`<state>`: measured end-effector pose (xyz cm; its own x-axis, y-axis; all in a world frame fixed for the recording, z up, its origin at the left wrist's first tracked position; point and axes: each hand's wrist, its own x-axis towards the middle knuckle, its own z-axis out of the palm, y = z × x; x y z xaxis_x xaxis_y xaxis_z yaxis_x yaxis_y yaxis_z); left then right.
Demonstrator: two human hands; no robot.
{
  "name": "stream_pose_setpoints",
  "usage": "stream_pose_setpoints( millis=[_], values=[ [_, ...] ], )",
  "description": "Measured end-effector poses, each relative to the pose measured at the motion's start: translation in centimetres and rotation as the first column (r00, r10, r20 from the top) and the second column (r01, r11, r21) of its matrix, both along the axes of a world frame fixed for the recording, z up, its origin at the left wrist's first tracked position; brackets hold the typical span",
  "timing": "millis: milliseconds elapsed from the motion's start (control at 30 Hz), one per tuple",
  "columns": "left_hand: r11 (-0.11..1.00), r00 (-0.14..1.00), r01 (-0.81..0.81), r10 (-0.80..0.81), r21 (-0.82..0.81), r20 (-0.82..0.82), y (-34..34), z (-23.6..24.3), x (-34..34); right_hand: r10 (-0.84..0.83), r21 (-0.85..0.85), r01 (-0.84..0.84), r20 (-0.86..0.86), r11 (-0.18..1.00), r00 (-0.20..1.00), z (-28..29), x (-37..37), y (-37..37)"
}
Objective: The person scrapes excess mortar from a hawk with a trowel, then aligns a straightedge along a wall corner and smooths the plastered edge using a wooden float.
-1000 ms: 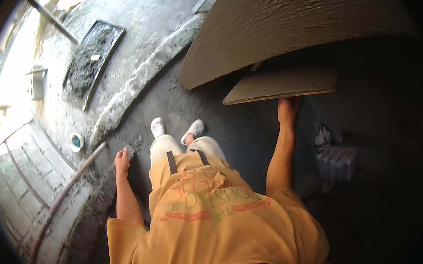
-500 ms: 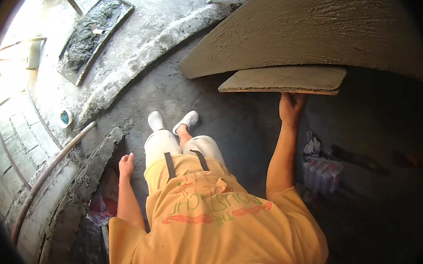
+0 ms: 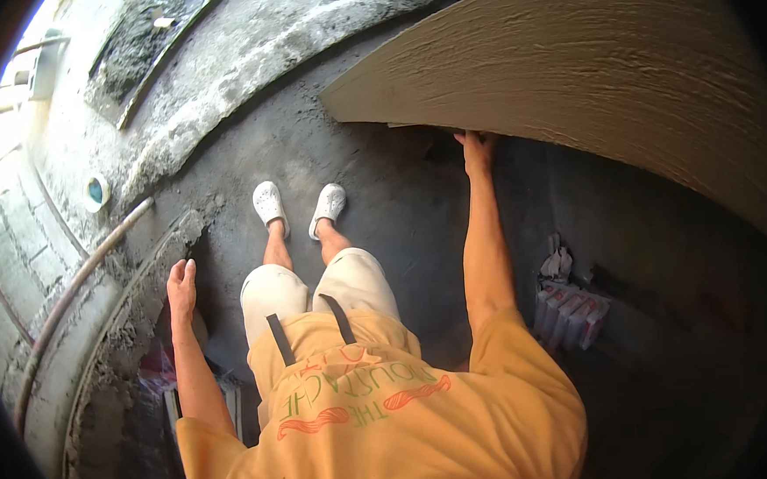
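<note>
My right hand (image 3: 477, 153) is raised at the lower edge of a big brown, ridged, plaster-like surface (image 3: 557, 62). Its fingertips pass out of sight behind that edge. A flat board, gripped from below half a second ago, is nearly all hidden there; only a thin pale sliver (image 3: 407, 125) shows left of the hand, and the grip itself is hidden. Out to the left, my left hand (image 3: 182, 291) is empty, its fingers stretched out and thumb apart, near a rough broken concrete edge (image 3: 161, 262).
Dark concrete floor (image 3: 381, 204) lies around my white clogs (image 3: 327, 203). At upper left, a mortar tray (image 3: 140, 57) rests beyond a rough raised ledge (image 3: 243, 99). A bent pipe (image 3: 71, 298) runs along the left. Wrapped packages (image 3: 571, 314) stand on the right.
The board has gone from plain view to almost wholly behind the brown surface's edge. My right hand moved left and up; my left hand moved left. My feet are farther apart.
</note>
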<state>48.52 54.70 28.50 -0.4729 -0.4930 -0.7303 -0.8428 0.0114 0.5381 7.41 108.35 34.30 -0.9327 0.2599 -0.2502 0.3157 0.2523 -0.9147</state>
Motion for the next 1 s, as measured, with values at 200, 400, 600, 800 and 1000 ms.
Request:
stream_pose_setpoints(
  millis=[200,400,600,800,1000],
  values=[
    [0.994,0.99,-0.1,0.096,0.036,0.099,6.3,-1.2,8.5,0.315,0.329,-0.262,-0.121,0.907,0.941,1.6,8.5,0.1],
    [0.996,0.966,-0.085,0.072,0.041,0.247,11.0,-2.5,12.5,0.389,0.434,-0.244,-0.282,0.867,0.877,4.1,8.6,-4.2],
    [0.996,0.974,-0.081,0.075,0.022,0.213,10.7,-1.3,12.2,0.461,0.398,-0.376,-0.141,0.837,0.876,-1.0,7.0,-3.0],
    [0.999,0.948,-0.035,0.04,-0.024,0.317,7.5,-5.3,15.7,0.401,0.487,-0.321,-0.066,0.812,0.914,-19.3,4.3,-2.8],
    [1.0,0.922,0.006,-0.016,0.025,0.388,6.2,-13.9,18.4,0.173,0.328,-0.156,-0.025,0.932,0.985,-36.3,-0.8,2.1]
  ],
)
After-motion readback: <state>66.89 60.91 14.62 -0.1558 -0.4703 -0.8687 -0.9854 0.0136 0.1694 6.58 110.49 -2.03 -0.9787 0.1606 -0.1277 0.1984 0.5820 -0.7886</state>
